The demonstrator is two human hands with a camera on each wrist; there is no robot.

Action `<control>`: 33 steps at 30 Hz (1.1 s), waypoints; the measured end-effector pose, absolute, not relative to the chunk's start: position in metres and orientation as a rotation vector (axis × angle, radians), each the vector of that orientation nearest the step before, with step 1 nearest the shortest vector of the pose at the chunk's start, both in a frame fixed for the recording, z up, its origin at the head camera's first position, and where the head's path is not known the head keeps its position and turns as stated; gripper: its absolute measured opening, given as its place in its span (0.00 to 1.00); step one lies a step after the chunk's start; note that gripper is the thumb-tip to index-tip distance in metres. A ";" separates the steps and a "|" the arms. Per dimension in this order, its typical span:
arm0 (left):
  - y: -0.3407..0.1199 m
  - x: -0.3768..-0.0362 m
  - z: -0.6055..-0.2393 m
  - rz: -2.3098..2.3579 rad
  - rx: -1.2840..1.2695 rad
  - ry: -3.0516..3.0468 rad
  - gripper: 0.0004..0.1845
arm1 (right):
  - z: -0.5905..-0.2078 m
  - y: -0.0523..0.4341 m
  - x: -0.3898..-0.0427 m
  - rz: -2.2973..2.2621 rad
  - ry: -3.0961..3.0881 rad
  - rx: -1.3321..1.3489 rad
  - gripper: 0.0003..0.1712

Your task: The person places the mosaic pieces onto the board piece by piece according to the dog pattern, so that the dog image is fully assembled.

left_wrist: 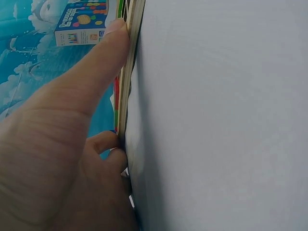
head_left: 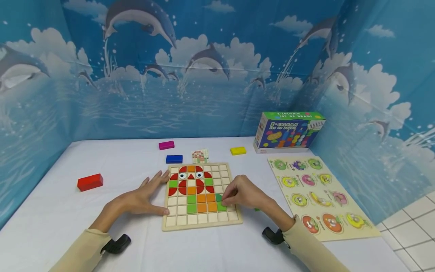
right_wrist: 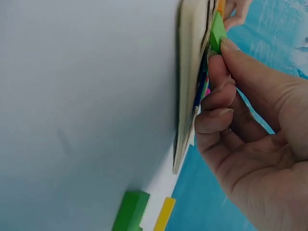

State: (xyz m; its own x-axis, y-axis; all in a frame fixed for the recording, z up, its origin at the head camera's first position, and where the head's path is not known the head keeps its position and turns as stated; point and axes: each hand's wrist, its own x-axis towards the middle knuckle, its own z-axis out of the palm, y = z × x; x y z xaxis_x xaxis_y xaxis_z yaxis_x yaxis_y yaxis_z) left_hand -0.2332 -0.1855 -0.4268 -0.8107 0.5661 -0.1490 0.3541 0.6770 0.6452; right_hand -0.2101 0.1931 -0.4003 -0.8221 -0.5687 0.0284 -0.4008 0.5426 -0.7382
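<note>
A square wooden grid board (head_left: 204,226) lies on the table, holding red, orange and green tiles and two eye tiles. My left hand (head_left: 141,198) rests at its left edge, fingers and thumb spread and touching the rim. In the left wrist view the thumb (left_wrist: 113,41) lies along the board's side. My right hand (head_left: 242,192) is over the board's right part. Its thumb and index finger pinch a light green tile (right_wrist: 217,32), seen edge-on in the right wrist view. Beside those fingers is a darker green tile (head_left: 218,197).
Behind the board lie a picture card (head_left: 200,156) and blue (head_left: 174,159), magenta (head_left: 166,145) and yellow (head_left: 238,151) blocks. A red block (head_left: 90,182) lies left. A fruit puzzle board (head_left: 295,181) and bead-set box (head_left: 289,132) stand right. A green block (right_wrist: 131,211) lies near my right wrist.
</note>
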 end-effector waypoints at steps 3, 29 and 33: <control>-0.183 -0.235 -0.426 0.872 0.710 2.555 0.69 | -0.400 0.192 -0.209 -1.128 2.582 -0.816 0.02; -0.182 -0.233 -0.427 0.866 0.651 2.543 0.69 | -0.391 0.309 -0.246 -0.982 2.458 -0.746 0.12; -0.181 -0.234 -0.427 0.874 0.657 2.544 0.69 | -0.393 0.313 -0.249 -0.952 2.434 -0.747 0.13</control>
State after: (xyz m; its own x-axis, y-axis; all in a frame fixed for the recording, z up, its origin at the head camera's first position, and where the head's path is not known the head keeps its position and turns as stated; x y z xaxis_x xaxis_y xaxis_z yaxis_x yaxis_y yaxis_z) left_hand -0.2336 -0.1812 -0.4272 -0.8225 0.5361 -0.1897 0.3065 0.6989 0.6462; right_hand -0.2486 0.3134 -0.3931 -0.7671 -0.6144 -0.1844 -0.3263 0.6212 -0.7125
